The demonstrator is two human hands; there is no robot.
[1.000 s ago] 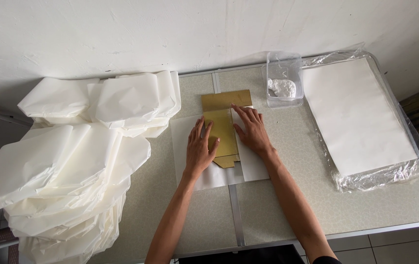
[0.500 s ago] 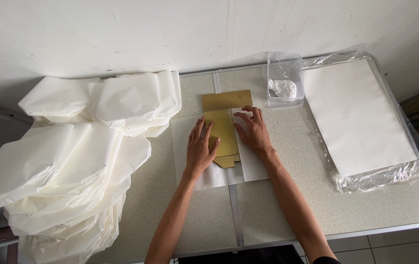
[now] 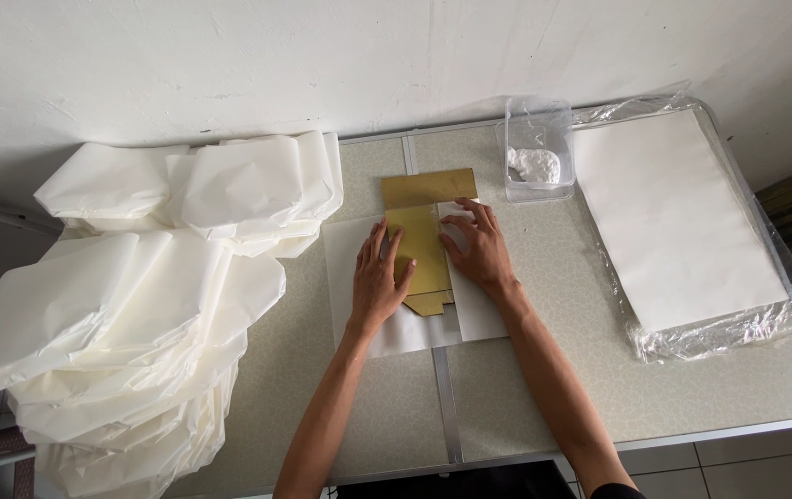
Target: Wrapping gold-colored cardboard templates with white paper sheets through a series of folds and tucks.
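**Pressing a gold card flat on a white sheet**

Pressing down, the left hand (image 3: 379,277) lies palm-flat with its fingers spread a little apart and stretched toward the wall; the fingertips rest on the left edge of the gold card (image 3: 424,242), the thumb lies across its lower part, and nothing is gripped. The right hand (image 3: 475,249) lies flat too, fingers slightly fanned and pointing up and to the left; its fingertips touch the card's right edge where a flap of white paper meets it, and whether they pinch that flap I cannot tell. Between the two hands the card lies lengthwise, its wider top end toward the wall and its narrow tab toward the person; it rests on a white paper sheet (image 3: 410,328) spread over the middle seam of the folding table (image 3: 599,397). Both forearms run back from the hands to the table's near edge. Just beyond the right hand, near the wall, stands a clear plastic tub (image 3: 537,148) with a white lump inside; right of it lies a stack of white sheets in clear wrapping (image 3: 678,222), well apart from the hands. At the left, a large heap of folded white paper bundles (image 3: 137,305) covers that end of the table and spills past its edge.
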